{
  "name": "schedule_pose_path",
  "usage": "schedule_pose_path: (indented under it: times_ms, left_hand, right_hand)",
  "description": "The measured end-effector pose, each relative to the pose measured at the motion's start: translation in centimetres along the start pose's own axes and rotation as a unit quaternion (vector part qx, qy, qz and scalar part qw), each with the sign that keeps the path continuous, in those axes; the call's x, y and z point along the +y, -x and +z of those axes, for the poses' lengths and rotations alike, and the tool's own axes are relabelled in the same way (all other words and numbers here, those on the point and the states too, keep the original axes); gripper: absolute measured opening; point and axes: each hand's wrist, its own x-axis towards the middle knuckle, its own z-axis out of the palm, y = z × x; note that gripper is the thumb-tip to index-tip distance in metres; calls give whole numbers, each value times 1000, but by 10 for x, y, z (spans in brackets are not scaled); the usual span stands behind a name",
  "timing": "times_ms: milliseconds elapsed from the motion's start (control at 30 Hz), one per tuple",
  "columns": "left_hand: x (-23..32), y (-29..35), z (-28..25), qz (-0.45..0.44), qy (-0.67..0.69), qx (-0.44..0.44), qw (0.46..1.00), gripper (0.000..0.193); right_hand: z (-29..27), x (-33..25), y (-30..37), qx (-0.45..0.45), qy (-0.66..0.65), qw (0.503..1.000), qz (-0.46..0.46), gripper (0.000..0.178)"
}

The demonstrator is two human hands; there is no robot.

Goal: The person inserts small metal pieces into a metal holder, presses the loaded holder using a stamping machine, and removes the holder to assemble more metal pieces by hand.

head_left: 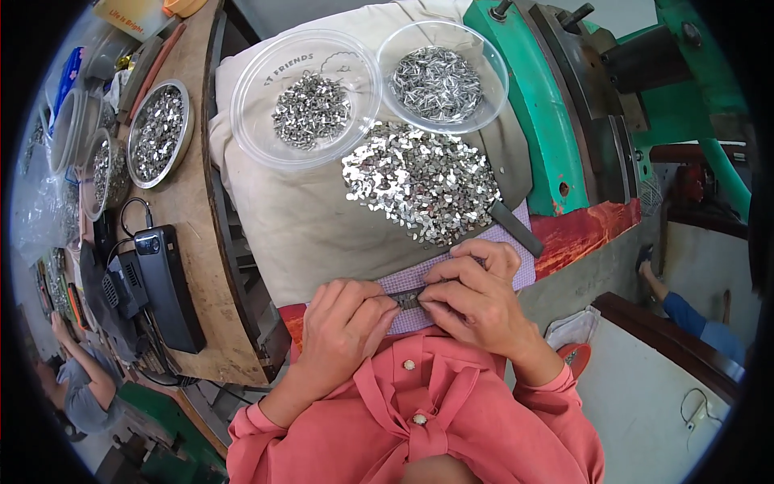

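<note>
Close to my body, my left hand [340, 323] and my right hand [477, 297] face each other with fingers bent and pinched together. Between their fingertips runs a short dark metal strip [409, 300] with tiny parts along it, and each hand grips one end. The fingers hide whether either also pinches a small part. Under the strip lies a checked purple cloth [403, 281]. Beyond my hands, a loose heap of small shiny metal pieces [423, 181] is spread on a beige cloth [278, 234]. A dark flat bar [517, 229] rests at the heap's right edge.
Behind the heap stand two clear plastic tubs, one of small metal parts [311, 111] and one of metal pins [438, 84]. A green machine [536, 105] borders the right. On the wooden bench [218, 298] at left are a metal bowl [187, 137] and a black power bank [171, 286].
</note>
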Motion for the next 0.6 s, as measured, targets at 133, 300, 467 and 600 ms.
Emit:
schedule_pose_path:
  times_ms: [133,300,467,600]
  left_hand:
    - [1,-1,0,-11,4,7,1000,26]
    - [4,-2,3,-1,-11,9,1000,26]
    - [7,-5,6,43,-63,-7,997,22]
    - [9,-6,6,49,-61,-8,997,20]
  right_hand:
    - [-5,-3,-3,5,0,1000,2,19]
    - [-8,9,-17,59,44,997,20,16]
    - [-3,16,-35,68,95,993,-4,17]
    - [2,14,-44,50,117,992,-22,16]
